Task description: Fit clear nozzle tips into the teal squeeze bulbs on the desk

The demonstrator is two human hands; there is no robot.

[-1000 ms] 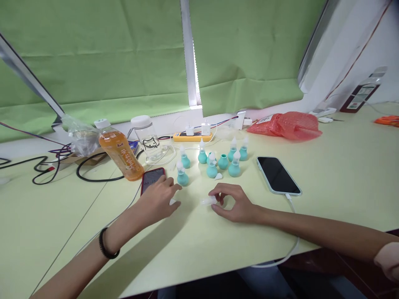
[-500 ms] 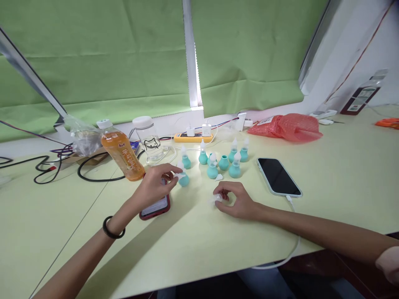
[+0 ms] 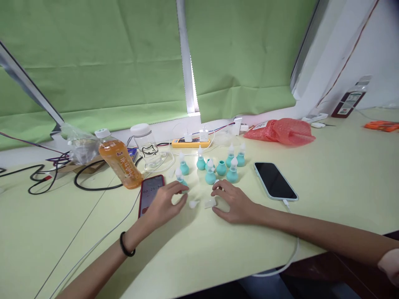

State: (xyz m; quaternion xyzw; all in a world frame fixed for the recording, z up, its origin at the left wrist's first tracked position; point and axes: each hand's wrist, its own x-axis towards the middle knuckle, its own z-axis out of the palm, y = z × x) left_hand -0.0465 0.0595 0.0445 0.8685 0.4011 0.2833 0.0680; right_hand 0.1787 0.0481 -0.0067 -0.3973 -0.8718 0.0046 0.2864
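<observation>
Showing between the hands: a white tip (image 3: 193, 204) and a clear tube (image 3: 210, 202), just below the frame's centre.
Left hand (image 3: 165, 202): thumb and forefinger spread, nothing seen pinched.
Right hand (image 3: 237, 203): thumb and forefinger curved beside the tube's right end; cannot tell whether they grip it.
Tube feel: probably light, smooth and apt to roll; best held lightly by its sides.
Tip feel: likely tiny and easily dropped; best taken by its wider end.
Teal bulbs (image 3: 221, 168): grouped around the middle, probably soft and squeezable; hold round the belly.
</observation>
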